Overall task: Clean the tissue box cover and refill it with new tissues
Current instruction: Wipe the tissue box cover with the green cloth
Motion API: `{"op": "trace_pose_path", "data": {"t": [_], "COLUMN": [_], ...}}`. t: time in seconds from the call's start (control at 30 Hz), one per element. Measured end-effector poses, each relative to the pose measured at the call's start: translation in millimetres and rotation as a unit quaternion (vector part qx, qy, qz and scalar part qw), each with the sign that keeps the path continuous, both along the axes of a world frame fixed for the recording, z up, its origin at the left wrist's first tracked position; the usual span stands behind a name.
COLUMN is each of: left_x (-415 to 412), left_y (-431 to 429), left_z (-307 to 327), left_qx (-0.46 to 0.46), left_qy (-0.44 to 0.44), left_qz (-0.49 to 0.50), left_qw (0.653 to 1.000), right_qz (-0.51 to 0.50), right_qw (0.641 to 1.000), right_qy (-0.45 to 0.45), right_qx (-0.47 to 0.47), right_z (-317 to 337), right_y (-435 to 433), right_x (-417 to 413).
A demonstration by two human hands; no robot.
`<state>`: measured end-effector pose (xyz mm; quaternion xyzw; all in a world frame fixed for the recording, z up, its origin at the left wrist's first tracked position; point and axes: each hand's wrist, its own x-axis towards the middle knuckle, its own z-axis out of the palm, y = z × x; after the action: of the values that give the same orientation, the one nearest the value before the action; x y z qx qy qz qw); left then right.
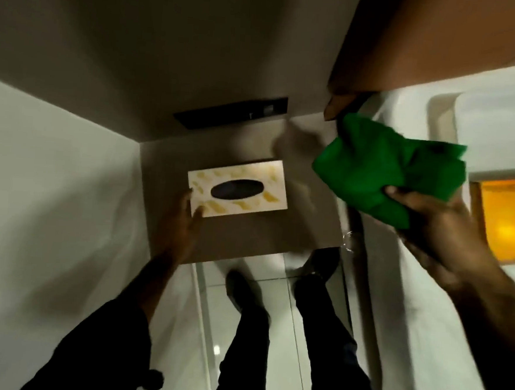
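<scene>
A white tissue box cover (251,176) with yellow marks and a dark oval slot lies flat on a small brown shelf (241,233). My left hand (184,223) reaches to its near left corner, fingers apart, fingertips touching the cover's edge. My right hand (440,226) is raised to the right of the shelf and grips a crumpled green cloth (382,173), which hangs in the air above and right of the cover. No tissue shows in the slot.
A black rectangular panel (231,112) sits in the wall behind the shelf. A wooden surface (444,40) fills the upper right. A white basin (498,132) and an orange-lit opening (507,218) are at the right. My legs and shoes (243,288) stand on pale floor tiles.
</scene>
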<state>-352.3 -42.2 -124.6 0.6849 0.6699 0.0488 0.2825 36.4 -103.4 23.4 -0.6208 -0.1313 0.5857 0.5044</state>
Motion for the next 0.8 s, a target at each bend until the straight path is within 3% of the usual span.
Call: {"op": "trace_pose_path", "data": {"t": [0.07,0.17,0.3,0.5,0.67,0.8], "left_x": [-39.6,-69.2,-84.5,-94.3,-80.4,-79.4], "left_y": [-4.8,-2.3,23.7,82.9,98.6,100.1], "left_z": [-19.0,-51.3,-76.8,-93.2,-109.6,-112.6], "left_qx": [-0.056,-0.117,-0.131,-0.084,-0.083,-0.087], "left_qy": [-0.006,-0.055,-0.03,0.007,0.019,0.006], "left_qz": [0.09,0.076,0.011,-0.163,-0.241,-0.244], "left_qw": [0.994,0.989,0.991,0.983,0.967,0.966], "right_qz": [0.0,0.01,0.006,0.01,0.097,0.201], "right_qw": [1.0,0.999,0.995,0.977,0.954,0.901], "right_qy": [0.007,-0.031,-0.096,-0.209,-0.28,-0.382], "right_qx": [-0.01,-0.024,-0.008,0.032,0.04,0.042], "right_z": [-32.9,-84.3,-139.0,-186.0,-218.7,-234.7], "right_y": [7.7,19.3,36.1,61.9,63.3,57.5], "right_x": [-29.0,-63.9,-79.6,-86.6,-90.3,-98.0]}}
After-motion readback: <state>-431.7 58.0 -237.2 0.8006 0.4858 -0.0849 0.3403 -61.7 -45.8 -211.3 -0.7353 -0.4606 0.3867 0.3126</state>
